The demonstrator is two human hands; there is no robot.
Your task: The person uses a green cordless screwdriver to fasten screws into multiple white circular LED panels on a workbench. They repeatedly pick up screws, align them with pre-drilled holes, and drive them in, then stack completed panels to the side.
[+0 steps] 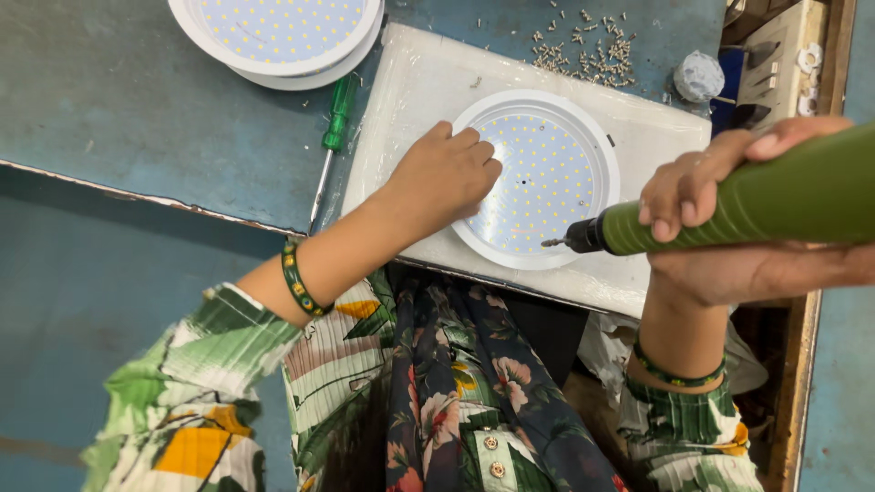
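Observation:
A round white lamp housing [547, 173] with a dotted LED board lies on a white pad [419, 100]. My left hand [442, 178] rests on its left rim, fingers curled down on the board. In my right hand [720, 223] is a green electric screwdriver [729, 214], held level with its dark bit pointing left over the housing's near-right rim.
A green-handled manual screwdriver [333, 137] lies left of the pad on the blue-grey bench. Two stacked lamp housings [278, 36] sit at the far left. Several loose screws [588, 46] are scattered behind the pad. A wooden tray [784, 64] with small white parts stands far right.

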